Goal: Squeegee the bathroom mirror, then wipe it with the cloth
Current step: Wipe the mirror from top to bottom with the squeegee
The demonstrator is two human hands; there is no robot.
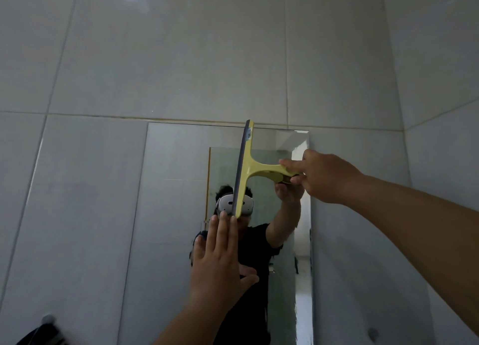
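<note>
A tall frameless mirror (176, 189) hangs on the tiled wall. My right hand (321, 179) grips the handle of a yellow squeegee (246, 168). Its blade stands upright against the glass, its top end at the mirror's top edge. My left hand (220, 264) is raised with flat, spread fingers, and its fingertips are just under the blade's lower end. Whether the palm touches the glass I cannot tell. No cloth is in view.
Large pale grey wall tiles (181, 59) surround the mirror, and a side wall (440, 111) meets them at the right. A dark object (41, 331) sits at the bottom left corner. The mirror reflects a person in a dark shirt.
</note>
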